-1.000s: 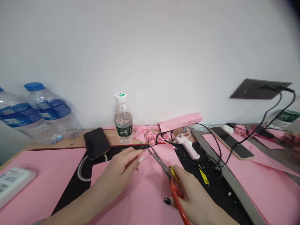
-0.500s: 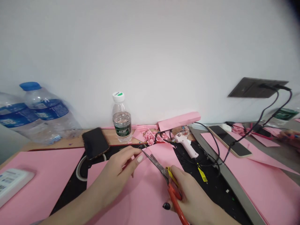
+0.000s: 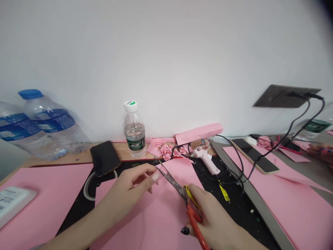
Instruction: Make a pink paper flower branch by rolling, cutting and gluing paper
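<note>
My right hand (image 3: 206,211) is closed around the scissors (image 3: 191,208), which have a red and yellow handle. Their blades are slightly parted and point away to the upper left, over a pink paper sheet (image 3: 166,211). Thumb and forefinger of my left hand (image 3: 137,182) pinch the sheet's far left edge, close beside the blade tips. Part of the left fingers and the paper between them is hidden. The sheet spreads below both hands on a black mat (image 3: 234,211).
Behind the hands stand a small water bottle (image 3: 135,133), a phone (image 3: 104,158), pink paper roses (image 3: 166,151) and a pink glue gun (image 3: 206,160) with black cables. Large bottles (image 3: 53,121) are at left. Another person's hand (image 3: 321,152) shows at the far right.
The scissor blades have opened a little wider. My left hand has barely shifted, its lower fingers slightly more spread. The view has moved a touch.
</note>
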Demonstrator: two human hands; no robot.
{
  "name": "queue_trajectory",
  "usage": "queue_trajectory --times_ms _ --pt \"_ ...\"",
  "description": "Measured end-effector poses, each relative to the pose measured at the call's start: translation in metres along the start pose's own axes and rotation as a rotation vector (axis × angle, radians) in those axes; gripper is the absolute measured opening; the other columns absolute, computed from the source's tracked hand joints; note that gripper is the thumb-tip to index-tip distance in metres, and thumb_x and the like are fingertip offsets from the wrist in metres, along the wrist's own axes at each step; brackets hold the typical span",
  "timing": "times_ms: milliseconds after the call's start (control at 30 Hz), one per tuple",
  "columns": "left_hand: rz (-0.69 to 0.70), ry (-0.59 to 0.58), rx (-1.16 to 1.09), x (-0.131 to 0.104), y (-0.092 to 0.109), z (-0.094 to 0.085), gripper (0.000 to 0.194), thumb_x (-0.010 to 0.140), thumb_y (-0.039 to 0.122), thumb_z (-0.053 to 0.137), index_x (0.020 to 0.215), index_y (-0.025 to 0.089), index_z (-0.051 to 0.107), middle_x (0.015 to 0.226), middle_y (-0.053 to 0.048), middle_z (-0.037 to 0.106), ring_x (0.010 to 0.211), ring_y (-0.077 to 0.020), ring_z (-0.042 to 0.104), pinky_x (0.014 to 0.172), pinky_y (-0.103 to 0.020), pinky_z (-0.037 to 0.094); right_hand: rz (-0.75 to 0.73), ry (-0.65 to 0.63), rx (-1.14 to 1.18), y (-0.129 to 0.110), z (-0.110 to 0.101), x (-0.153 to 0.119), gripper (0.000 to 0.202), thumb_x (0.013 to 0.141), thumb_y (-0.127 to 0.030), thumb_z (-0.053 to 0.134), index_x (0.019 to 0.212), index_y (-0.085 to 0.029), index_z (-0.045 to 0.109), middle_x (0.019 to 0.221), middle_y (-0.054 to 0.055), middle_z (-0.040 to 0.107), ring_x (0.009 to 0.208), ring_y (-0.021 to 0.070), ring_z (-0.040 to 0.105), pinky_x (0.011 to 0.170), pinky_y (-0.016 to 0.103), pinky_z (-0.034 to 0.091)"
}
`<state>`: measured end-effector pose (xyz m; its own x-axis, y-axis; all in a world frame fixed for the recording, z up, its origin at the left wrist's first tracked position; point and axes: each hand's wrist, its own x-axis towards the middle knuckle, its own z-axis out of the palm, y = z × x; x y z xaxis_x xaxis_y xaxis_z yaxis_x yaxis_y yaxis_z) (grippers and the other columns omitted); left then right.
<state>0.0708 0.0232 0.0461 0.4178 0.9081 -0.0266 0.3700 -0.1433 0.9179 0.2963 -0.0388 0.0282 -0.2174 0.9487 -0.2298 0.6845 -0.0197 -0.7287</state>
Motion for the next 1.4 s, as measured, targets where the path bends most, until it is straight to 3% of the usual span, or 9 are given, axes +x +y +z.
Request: queue_trajectory --times_ms 900,1133,1400 --pt "-0.011 0.009 0.007 -0.001 0.007 0.000 0.023 0.089 0.036 0.050 0.075 0.021 0.060 0.063 0.004 0.056 0.064 -0.0145 0.058 0.063 -0.024 0.042 -0.026 0.033 0.000 0.003 0.003 -0.001 0.040 0.060 -0.024 0.075 0.066 -0.021 0.036 0.064 -0.007 0.041 0.055 0.0090 0.029 0.048 0.022 0.026" --pt "-0.010 0.012 0.005 -0.002 0.005 -0.001 0.024 0.089 0.037 0.050 0.074 0.021 0.060 0.065 0.004 0.057 0.065 -0.0149 0.057 0.063 -0.025 0.042 -0.056 0.027 0.010 0.003 0.005 -0.001 0.036 0.062 -0.017 0.067 0.065 -0.022 0.032 0.064 -0.007 0.041 0.055 0.0090 0.029 0.048 0.022 0.025" --pt "-0.011 0.003 -0.012 -0.002 0.011 0.000 0.023 0.088 0.035 0.050 0.072 0.020 0.058 0.064 0.004 0.054 0.063 -0.0136 0.057 0.062 -0.023 0.042 -0.089 0.020 -0.030 0.003 0.005 -0.002 0.036 0.071 -0.028 0.063 0.064 -0.023 0.029 0.063 -0.006 0.038 0.055 0.0100 0.029 0.049 0.023 0.025"
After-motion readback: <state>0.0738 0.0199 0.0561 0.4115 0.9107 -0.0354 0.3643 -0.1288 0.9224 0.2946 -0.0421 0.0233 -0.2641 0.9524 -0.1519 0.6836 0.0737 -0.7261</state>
